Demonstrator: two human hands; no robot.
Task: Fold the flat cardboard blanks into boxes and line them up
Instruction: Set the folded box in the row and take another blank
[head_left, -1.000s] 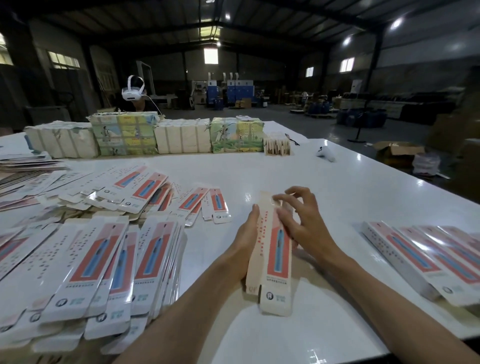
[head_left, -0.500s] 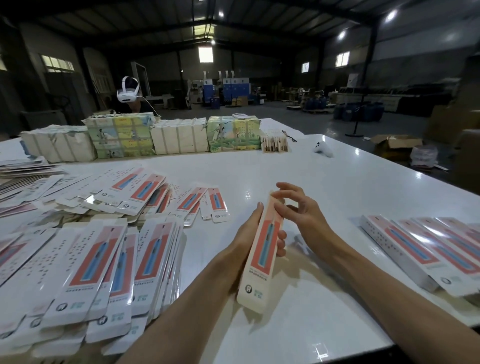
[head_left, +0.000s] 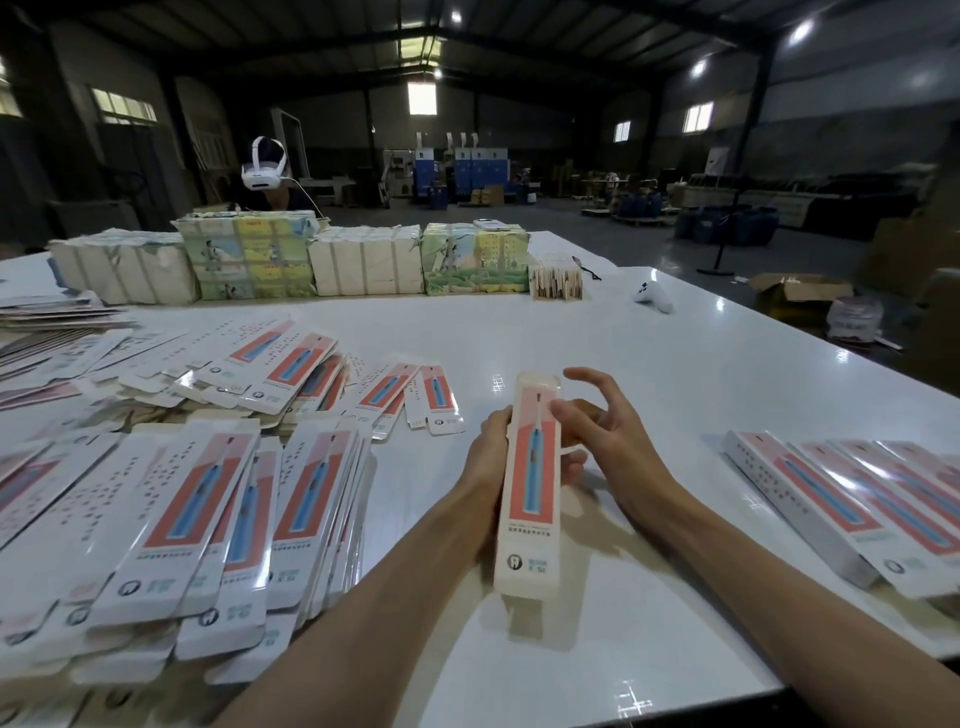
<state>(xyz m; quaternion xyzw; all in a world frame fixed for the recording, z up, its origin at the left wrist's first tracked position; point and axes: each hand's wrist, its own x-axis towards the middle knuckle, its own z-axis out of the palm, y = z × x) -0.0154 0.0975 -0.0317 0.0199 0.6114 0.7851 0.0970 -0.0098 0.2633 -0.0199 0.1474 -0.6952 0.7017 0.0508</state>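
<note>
Holds a folded box (head_left: 527, 483) just above the near middle of the tabletop (head_left: 597, 332), left hand (head_left: 488, 452) wrapped round its left side, fingertips showing past the right edge. Rests the right hand (head_left: 608, 436) against the box's right edge, fingers spread and loose. Has flat blanks (head_left: 208, 509) heaped left, finished boxes (head_left: 841, 504) lined up right.

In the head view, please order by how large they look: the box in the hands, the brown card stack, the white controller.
1. held box
2. brown card stack
3. white controller
The held box is nearest the camera, which may enlarge it; the other two lie far back.
</note>
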